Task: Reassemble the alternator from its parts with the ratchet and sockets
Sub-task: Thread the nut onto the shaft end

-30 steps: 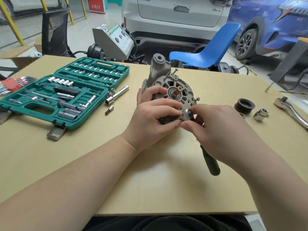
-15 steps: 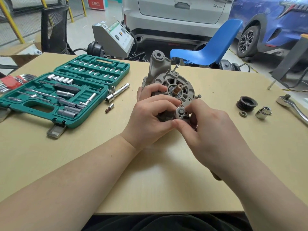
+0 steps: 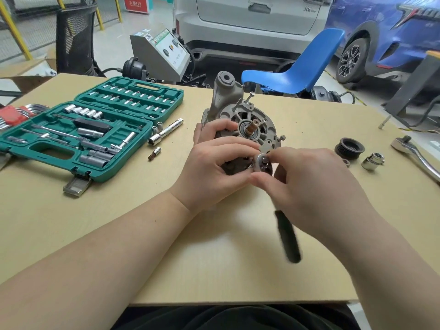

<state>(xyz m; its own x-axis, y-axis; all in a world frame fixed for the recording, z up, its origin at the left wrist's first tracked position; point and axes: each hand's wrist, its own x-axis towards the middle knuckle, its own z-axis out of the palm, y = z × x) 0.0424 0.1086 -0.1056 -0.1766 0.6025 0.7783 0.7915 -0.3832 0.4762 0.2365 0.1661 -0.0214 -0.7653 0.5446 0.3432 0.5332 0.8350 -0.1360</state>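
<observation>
The grey alternator (image 3: 240, 115) stands on the table's middle, its shaft end tilted toward me. My left hand (image 3: 214, 167) grips its near left side, fingers curled over the housing. My right hand (image 3: 314, 186) pinches the chrome head of a small ratchet (image 3: 263, 163) set against the alternator's lower front rim. The ratchet's black handle (image 3: 287, 236) hangs down toward me, blurred. What the ratchet head sits on is hidden by my fingers.
An open green socket case (image 3: 78, 136) lies at left, with an extension bar (image 3: 166, 132) and a bit (image 3: 154, 153) beside it. At right sit the black pulley (image 3: 349, 147), a chrome socket (image 3: 372, 160) and a large ratchet (image 3: 416, 158). A blue chair (image 3: 297, 67) stands behind the table.
The ratchet's black handle has come back into view below my right hand, after being hidden half a second ago. My left hand has kept its grip on the alternator.
</observation>
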